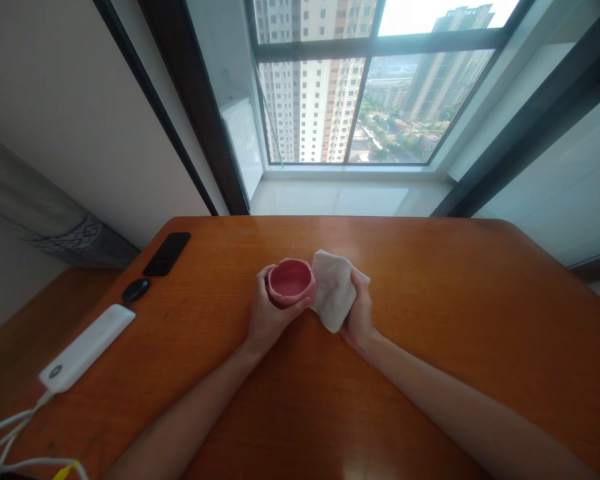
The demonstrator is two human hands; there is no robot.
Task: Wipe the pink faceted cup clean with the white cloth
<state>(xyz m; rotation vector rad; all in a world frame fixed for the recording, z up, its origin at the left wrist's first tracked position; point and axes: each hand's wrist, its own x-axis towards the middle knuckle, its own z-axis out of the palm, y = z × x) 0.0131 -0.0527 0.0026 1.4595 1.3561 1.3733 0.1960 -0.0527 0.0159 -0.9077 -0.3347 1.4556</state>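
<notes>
A small pink bowl [291,280] with a wavy rim is gripped in my left hand [269,320], its opening facing up toward me. The fingers wrap its left side and the thumb lies along its front. My right hand [363,313] is closed on a whitish cloth [333,290], which spreads out to the left of the fingers. The cloth's left edge meets or nearly meets the bowl's right side; I cannot tell whether they touch. Both hands are over the middle of the wooden table [455,320].
On the table's left side lie a black phone [167,254], a small black oval object [136,290] and a white power strip [87,348] with white cables [17,427]. Behind the table's far edge is a window [350,107] with a pale sill [350,197]. A curtain [55,200] hangs at left.
</notes>
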